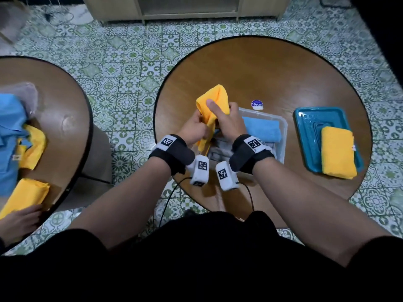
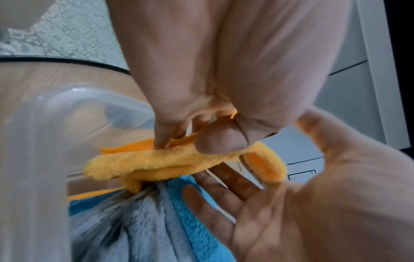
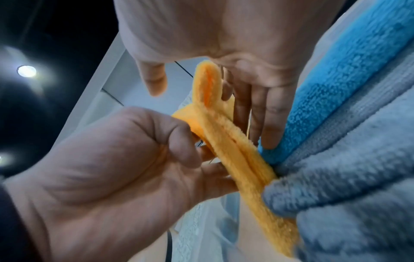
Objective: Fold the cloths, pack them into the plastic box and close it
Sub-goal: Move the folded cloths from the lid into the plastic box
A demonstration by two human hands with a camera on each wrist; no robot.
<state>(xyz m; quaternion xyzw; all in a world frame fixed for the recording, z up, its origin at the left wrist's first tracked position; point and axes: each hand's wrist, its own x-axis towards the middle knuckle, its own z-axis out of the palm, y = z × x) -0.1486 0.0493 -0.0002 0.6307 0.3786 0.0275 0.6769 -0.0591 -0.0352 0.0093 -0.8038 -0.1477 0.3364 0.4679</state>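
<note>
A yellow cloth point(image 1: 214, 99) is held bunched lengthwise, upright above the left end of the clear plastic box point(image 1: 283, 127). My left hand point(image 1: 194, 129) pinches its lower part between thumb and curled fingers point(image 2: 161, 140). My right hand point(image 1: 224, 116) lies along its upper part, fingers straight point(image 3: 257, 109) behind the cloth point(image 3: 224, 127) and thumb in front. The cloth's lower end hangs into the box beside a grey cloth point(image 1: 220, 149) and a folded blue cloth point(image 1: 261, 129). The teal lid point(image 1: 305, 127) lies to the right with a folded yellow cloth point(image 1: 338, 153) on it.
Box and lid stand on a round wooden table point(image 1: 261, 73) with a small round sticker point(image 1: 257, 104) behind the box. A second table point(image 1: 65, 105) at the left holds blue and yellow cloths, with another person's hand point(image 1: 19, 219) at its near edge. Patterned tile floor lies between.
</note>
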